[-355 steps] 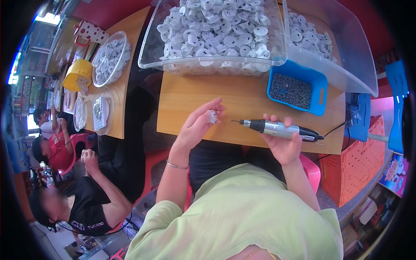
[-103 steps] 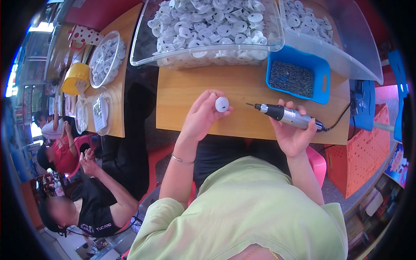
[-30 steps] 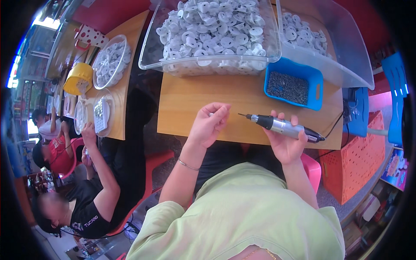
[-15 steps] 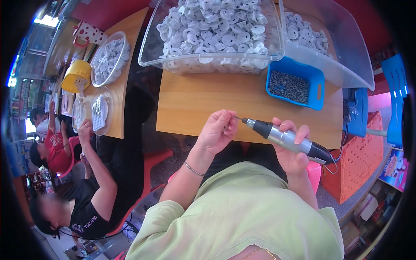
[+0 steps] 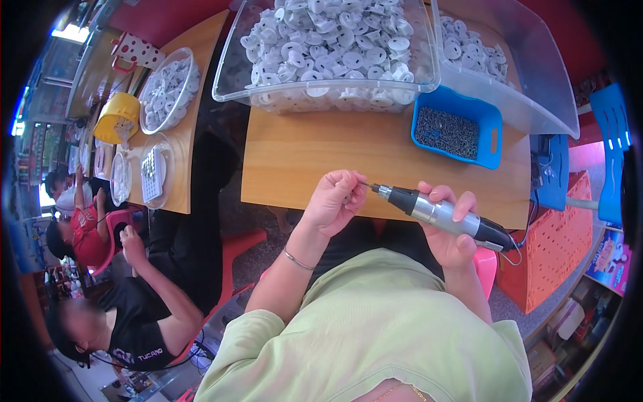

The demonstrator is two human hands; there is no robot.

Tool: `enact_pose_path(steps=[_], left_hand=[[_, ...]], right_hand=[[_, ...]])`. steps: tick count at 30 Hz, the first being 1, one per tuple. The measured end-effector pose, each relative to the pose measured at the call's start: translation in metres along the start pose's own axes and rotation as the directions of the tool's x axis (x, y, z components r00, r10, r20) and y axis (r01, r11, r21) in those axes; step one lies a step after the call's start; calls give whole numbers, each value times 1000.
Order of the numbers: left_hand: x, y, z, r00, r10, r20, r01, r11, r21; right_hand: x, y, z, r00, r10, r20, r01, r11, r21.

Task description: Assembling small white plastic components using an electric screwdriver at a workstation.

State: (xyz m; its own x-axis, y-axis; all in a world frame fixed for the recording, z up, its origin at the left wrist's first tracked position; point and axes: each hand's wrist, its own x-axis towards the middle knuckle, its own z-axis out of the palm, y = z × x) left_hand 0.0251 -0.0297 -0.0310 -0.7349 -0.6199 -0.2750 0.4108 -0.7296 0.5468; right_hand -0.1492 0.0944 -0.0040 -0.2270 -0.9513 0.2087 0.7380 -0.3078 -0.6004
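My right hand [image 5: 450,224] is wrapped round a silver and black electric screwdriver [image 5: 429,208], held nearly level above the near edge of the table. The tool's thin bit points left, to the fingertips of my left hand [image 5: 338,199]. Those fingers are pinched together at the bit's tip; whatever they hold is too small or hidden to make out. A blue plastic basket [image 5: 487,158] of small dark screws [image 5: 445,132] sits beyond my right hand. Behind it stands a clear bin [image 5: 234,94] heaped with white round plastic parts [image 5: 335,50].
A second clear bin [image 5: 546,100] with white parts stands at the far right. An orange crate [image 5: 552,248] is on the floor beside the wooden table [image 5: 301,161]. At a side table on the left, a co-worker in black [image 5: 144,321] sits near a white basket [image 5: 167,90] and yellow bucket [image 5: 119,117].
My hands and the screwdriver have barely moved. The co-worker at left has drawn a raised hand back from the side table toward their body.
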Motion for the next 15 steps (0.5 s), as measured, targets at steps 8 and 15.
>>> enact_pose_path(steps=[8,15], left_hand=[[-2,4,-1,997,58,-56,-46,979,199],[-3,11,0,988,101,-121,-40,904,425]], right_hand=[[0,-5,-2,1000,15,-25,-17,997,-82],[4,-11,0,1000,18,10,-15,982,-186]])
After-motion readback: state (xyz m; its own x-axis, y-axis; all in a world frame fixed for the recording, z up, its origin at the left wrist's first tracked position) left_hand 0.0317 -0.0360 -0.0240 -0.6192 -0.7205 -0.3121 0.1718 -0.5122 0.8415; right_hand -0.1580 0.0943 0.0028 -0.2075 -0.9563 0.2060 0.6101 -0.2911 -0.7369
